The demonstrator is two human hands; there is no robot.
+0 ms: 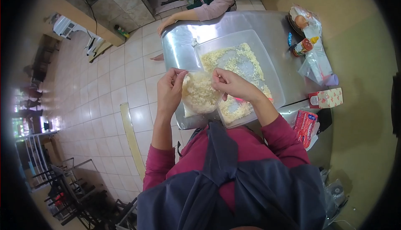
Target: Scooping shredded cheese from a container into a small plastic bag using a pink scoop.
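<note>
A clear plastic bag [201, 93] filled with pale, crumbly food hangs between my two hands over the table's front left corner. My left hand [171, 86] pinches its left edge between thumb and fingers. The opposite edge is gripped by my right hand [232, 84], whose fingertips are partly hidden. Just right of the bag lies a shallow translucent plastic tray [272, 70], with the same kind of pale crumbs [247, 57] spread unevenly over its bottom. A thin pink-red object [268, 99] shows in the tray beneath my right forearm; its kind is unclear.
Across the stainless steel table [216, 23], another person's arm [200, 13] rests on the edge. At right are a sauce bottle [303, 47], a bowl with an onion [301, 21], plastic bags [316, 62], a patterned carton [325, 98] and a red packet [304, 126].
</note>
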